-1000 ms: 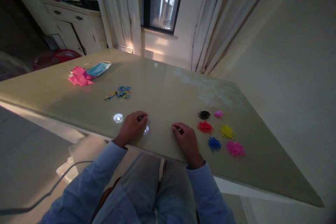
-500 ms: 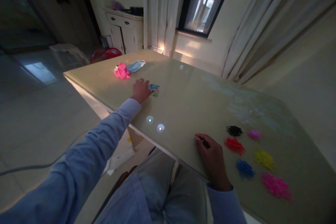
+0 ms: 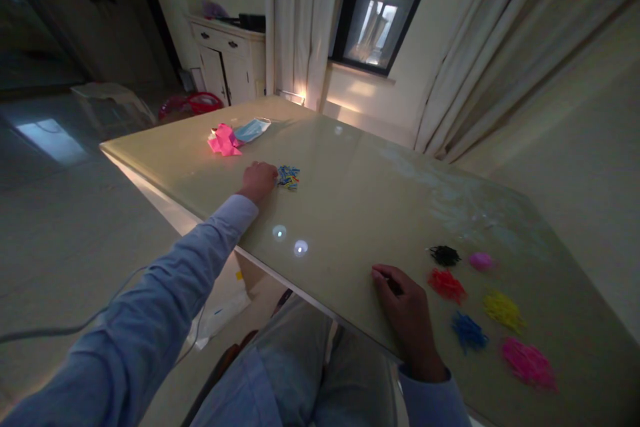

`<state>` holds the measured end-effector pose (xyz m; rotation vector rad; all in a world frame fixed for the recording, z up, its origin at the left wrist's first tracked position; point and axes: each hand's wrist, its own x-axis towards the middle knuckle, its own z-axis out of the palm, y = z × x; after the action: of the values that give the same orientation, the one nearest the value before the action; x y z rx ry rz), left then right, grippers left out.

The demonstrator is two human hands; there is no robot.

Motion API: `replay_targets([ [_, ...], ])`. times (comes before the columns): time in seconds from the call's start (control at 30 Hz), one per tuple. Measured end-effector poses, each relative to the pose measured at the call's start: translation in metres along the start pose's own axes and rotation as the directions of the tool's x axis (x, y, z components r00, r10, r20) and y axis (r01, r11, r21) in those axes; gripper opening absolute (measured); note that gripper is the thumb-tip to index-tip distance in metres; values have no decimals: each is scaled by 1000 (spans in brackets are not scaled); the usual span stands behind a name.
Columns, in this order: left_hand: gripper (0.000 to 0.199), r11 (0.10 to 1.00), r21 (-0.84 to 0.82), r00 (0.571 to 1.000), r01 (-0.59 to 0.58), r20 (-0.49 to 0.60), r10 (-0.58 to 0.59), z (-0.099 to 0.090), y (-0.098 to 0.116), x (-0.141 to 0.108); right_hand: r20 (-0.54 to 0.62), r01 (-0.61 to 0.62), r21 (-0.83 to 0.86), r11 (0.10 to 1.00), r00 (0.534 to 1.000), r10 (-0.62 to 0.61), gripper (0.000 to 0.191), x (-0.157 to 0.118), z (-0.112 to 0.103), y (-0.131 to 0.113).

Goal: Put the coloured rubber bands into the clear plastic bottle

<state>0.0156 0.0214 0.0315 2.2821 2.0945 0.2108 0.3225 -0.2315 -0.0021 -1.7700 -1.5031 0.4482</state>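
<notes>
My left hand (image 3: 259, 180) reaches across the table to a mixed pile (image 3: 289, 177) of small, thin pieces, mostly blue with some yellow and orange. Its fingers are curled at the pile's left edge, and whatever they pinch is hidden. Near the front edge rests my right hand (image 3: 404, 300), loosely closed on its side, with a dark hollow between thumb and forefinger and nothing visible in it. To its right lie single-colour heaps of similar thin pieces: black (image 3: 445, 255), red (image 3: 447, 285), blue (image 3: 469, 331), yellow (image 3: 504, 311) and pink (image 3: 528, 363).
A small purple-pink item (image 3: 481, 261) lies beside the black heap. At the far left of the table (image 3: 345, 193) are a crumpled pink thing (image 3: 225, 141) and a blue face mask (image 3: 253, 130). A white cabinet (image 3: 227, 57) and a red chair (image 3: 193, 105) stand beyond.
My left hand has drawn back slightly, down and to the left, with its fingers more curled at the pile's edge. The view has shifted a little; my right hand rests as before.
</notes>
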Motion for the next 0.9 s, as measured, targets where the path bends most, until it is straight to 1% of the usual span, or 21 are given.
replay_targets([
  [0.23, 36, 998, -63, 1000, 16, -20, -17, -2, -3, -2, -10, -26, 5, 1000, 1000, 26, 34, 1, 1, 3],
  [0.4, 35, 992, -123, 1000, 16, -20, -18, -2, -6, -4, -28, -8, 1, 1000, 1000, 8, 34, 1, 1, 3],
  [0.7, 31, 982, -186, 999, -7, -35, 0, 4, -8, -2, -23, -3, 5, 1000, 1000, 3, 33, 1, 0, 1],
  [0.9, 28, 976, -217, 999, -5, -41, -4, 2, -9, -2, -27, 8, 6, 1000, 1000, -8, 34, 1, 1, 1],
])
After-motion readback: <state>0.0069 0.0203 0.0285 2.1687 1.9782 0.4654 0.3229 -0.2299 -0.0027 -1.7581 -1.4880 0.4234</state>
